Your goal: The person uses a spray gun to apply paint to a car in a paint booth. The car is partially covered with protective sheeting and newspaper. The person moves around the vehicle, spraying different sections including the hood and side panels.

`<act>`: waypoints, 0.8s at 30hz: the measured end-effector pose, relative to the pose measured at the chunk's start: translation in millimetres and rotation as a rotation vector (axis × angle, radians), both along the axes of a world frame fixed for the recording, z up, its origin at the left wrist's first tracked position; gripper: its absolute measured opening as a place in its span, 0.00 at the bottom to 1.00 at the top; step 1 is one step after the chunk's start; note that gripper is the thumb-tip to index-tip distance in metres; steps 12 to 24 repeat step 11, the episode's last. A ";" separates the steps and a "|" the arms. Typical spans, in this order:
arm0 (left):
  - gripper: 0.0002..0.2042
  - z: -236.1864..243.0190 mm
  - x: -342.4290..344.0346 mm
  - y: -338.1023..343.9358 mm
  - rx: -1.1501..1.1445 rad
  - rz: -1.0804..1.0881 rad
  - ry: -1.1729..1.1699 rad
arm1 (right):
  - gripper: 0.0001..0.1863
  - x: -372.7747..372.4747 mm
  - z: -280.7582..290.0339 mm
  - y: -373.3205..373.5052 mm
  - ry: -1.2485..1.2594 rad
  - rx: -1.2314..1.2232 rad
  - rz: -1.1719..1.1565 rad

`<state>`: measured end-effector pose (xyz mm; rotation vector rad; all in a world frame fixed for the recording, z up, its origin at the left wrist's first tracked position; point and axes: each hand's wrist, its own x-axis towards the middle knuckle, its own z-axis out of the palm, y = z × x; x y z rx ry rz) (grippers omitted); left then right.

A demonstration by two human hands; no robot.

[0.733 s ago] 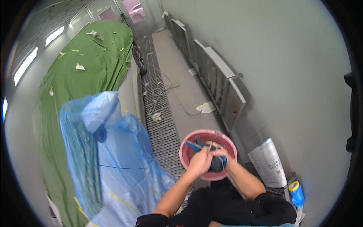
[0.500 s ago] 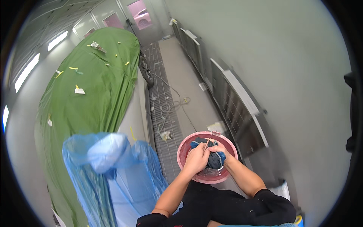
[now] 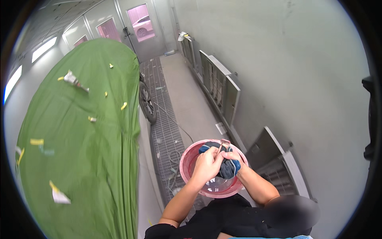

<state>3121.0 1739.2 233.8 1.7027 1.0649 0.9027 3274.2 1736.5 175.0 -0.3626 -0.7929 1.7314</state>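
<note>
My left hand (image 3: 207,165) and my right hand (image 3: 234,159) are close together over a round pinkish-red bucket (image 3: 185,181). Between them is a bunched dark grey cloth (image 3: 229,170) with blue parts and pale edging, and both hands are closed on it. A thin handle (image 3: 221,147) runs from the bucket's far rim to my fingers; whether I grip it too is hard to make out. Some clear water (image 3: 217,186) shows low in the bucket, which is close against my dark clothing.
On the left a car lies under a green cover (image 3: 91,131) with bits of yellow tape; its wheel (image 3: 147,102) shows. A floor grating (image 3: 159,85) runs alongside, with a loose hose (image 3: 175,119). Several panels (image 3: 215,77) lean along the right wall. A door (image 3: 144,34) stands at the far end.
I have moved forward along the aisle, with the bucket and cloth still at my front. The blue plastic sheeting at the lower left has gone out of view. My grip looks the same.
</note>
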 end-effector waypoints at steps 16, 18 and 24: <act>0.21 16.1 -57.8 457.0 -0.202 0.070 -0.015 | 0.27 -62.1 36.1 468.4 0.104 -0.094 0.098; 0.21 16.1 -57.8 457.0 -0.202 0.070 -0.015 | 0.27 -62.1 36.1 468.4 0.104 -0.094 0.098; 0.21 16.1 -57.8 457.0 -0.202 0.070 -0.015 | 0.27 -62.1 36.1 468.4 0.104 -0.094 0.098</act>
